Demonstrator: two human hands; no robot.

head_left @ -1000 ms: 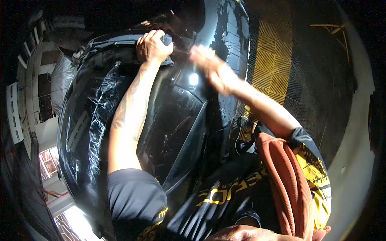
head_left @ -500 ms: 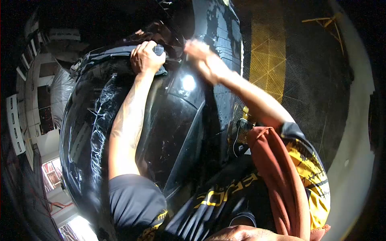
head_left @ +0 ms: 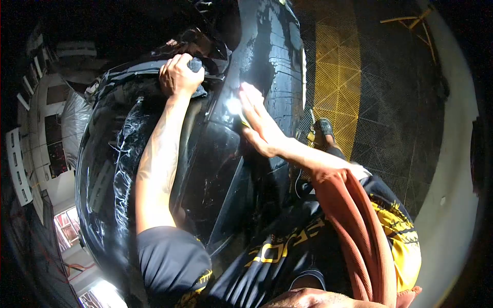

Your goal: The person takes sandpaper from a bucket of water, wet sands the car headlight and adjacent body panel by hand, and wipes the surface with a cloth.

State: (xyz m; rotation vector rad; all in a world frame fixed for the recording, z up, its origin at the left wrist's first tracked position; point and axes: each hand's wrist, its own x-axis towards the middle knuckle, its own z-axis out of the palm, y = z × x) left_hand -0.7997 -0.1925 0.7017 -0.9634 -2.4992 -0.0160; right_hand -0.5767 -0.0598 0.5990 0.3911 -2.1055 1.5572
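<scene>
My left hand (head_left: 179,76) is closed around a dark bundled cloth (head_left: 195,64), pressed to the upper edge of a glossy black car bumper (head_left: 205,159). Part of the cloth shows below the palm. To its right, my right hand (head_left: 259,123) lies against the wet black body panel, fingers long and close together. A thin yellowish edge (head_left: 245,122) shows between its thumb and fingers; the rest of that thing is hidden under the hand. Wrinkled clear film (head_left: 123,159) with whitish creases hangs over the bumper on the left. Water beads and streaks cover the fender (head_left: 282,66).
A reddish-brown towel (head_left: 354,220) hangs over my right shoulder. Black and yellow floor tiles (head_left: 336,77) run along the right, with a shoe (head_left: 325,127) on them. A yellow stand (head_left: 411,21) is at the far right. Plastic sheeting (head_left: 76,120) hangs at the left.
My right hand, blurred before, has moved down the panel toward me and now lies flatter. My left hand stays on the bumper edge. A shoe has come into view at right.
</scene>
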